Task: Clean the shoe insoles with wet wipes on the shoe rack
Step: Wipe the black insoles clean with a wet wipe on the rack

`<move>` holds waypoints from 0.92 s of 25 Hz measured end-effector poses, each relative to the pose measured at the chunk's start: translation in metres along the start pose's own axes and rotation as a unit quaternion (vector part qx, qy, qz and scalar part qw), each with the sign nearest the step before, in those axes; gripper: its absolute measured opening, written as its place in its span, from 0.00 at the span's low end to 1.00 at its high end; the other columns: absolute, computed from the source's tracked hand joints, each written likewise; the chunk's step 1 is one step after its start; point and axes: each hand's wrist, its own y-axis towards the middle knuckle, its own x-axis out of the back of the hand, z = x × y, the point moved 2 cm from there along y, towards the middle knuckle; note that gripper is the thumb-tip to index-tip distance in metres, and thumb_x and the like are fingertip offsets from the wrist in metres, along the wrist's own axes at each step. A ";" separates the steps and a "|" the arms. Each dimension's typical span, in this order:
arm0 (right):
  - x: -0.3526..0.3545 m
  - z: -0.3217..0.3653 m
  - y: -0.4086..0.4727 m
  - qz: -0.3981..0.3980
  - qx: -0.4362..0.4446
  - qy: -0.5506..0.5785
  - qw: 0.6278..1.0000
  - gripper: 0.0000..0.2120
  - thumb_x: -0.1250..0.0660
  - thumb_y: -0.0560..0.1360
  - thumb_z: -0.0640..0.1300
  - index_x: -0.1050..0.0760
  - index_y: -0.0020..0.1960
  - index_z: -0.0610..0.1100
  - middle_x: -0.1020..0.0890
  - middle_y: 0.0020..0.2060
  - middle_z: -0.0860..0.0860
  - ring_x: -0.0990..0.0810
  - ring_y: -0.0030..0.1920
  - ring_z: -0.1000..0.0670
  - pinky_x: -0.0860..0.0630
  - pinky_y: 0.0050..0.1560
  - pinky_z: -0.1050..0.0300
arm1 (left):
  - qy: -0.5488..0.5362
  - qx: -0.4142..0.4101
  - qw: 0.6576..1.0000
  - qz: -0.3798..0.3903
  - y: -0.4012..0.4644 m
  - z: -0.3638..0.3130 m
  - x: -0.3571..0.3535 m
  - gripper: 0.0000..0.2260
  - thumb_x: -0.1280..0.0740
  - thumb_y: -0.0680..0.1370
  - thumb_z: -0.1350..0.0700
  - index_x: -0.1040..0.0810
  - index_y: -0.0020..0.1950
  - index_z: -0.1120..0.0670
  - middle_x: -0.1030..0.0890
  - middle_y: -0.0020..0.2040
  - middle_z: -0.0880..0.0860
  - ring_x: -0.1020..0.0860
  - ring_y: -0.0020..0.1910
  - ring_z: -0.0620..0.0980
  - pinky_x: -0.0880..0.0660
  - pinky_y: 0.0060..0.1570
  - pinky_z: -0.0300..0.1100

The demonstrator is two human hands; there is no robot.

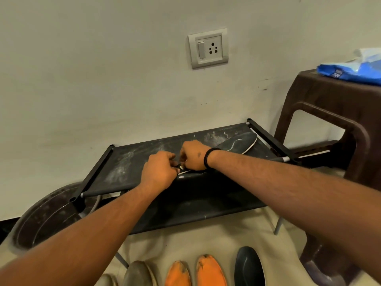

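Insoles lined on floor nearest me, orange pair grimy. Both my hands, left hand and right hand, pinch dark shoe on rack; wipes pack untouched, I judge cleaning barely begun.

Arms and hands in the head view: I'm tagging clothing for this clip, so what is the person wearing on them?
Both forearms are bare, with no sleeves in view and no gloves. The right hand has a thin black band around its wrist. The left hand and wrist carry nothing visible.

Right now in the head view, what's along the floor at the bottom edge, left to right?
Dark round tub → grey insole → two orange insoles → dark insole → brown stool leg.
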 end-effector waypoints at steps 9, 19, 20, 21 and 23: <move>0.031 -0.042 -0.019 -0.025 -0.060 -0.145 0.987 0.04 0.34 0.76 0.43 0.28 0.44 0.46 0.23 0.41 0.48 0.23 0.42 0.46 0.21 0.50 0.49 | -0.024 -0.032 0.999 0.002 -0.002 -0.007 0.003 0.19 0.26 0.73 0.63 0.19 0.63 0.50 0.15 0.49 0.45 0.18 0.49 0.42 0.22 0.61 0.49; 0.027 -0.044 -0.021 0.022 -0.019 -0.040 0.999 0.03 0.30 0.75 0.41 0.19 0.42 0.43 0.16 0.40 0.50 0.18 0.42 0.51 0.21 0.49 0.56 | 0.044 -0.055 0.997 0.011 -0.003 -0.012 0.002 0.07 0.30 0.78 0.49 0.15 0.54 0.45 0.15 0.51 0.44 0.19 0.52 0.45 0.26 0.63 0.57; 0.027 -0.042 -0.023 0.046 -0.017 -0.005 0.999 0.03 0.29 0.74 0.40 0.17 0.43 0.42 0.15 0.40 0.51 0.18 0.41 0.54 0.21 0.49 0.58 | 0.053 -0.056 0.997 0.014 -0.003 -0.014 0.003 0.07 0.30 0.78 0.48 0.15 0.53 0.45 0.15 0.51 0.43 0.19 0.53 0.45 0.26 0.62 0.57; 0.028 -0.044 -0.024 0.043 -0.026 0.003 0.999 0.03 0.28 0.74 0.40 0.16 0.44 0.41 0.15 0.41 0.50 0.18 0.41 0.54 0.21 0.49 0.58 | 0.055 -0.052 0.997 0.020 -0.002 -0.015 0.004 0.06 0.29 0.77 0.48 0.14 0.52 0.44 0.15 0.50 0.43 0.19 0.52 0.45 0.25 0.62 0.57; 0.035 -0.056 -0.023 -0.013 -0.063 -0.049 0.997 0.05 0.30 0.75 0.42 0.18 0.47 0.42 0.16 0.44 0.48 0.18 0.44 0.49 0.20 0.51 0.52 | 0.058 -0.037 0.997 0.033 0.000 -0.017 0.005 0.05 0.29 0.77 0.48 0.14 0.49 0.44 0.15 0.49 0.42 0.19 0.51 0.44 0.26 0.63 0.57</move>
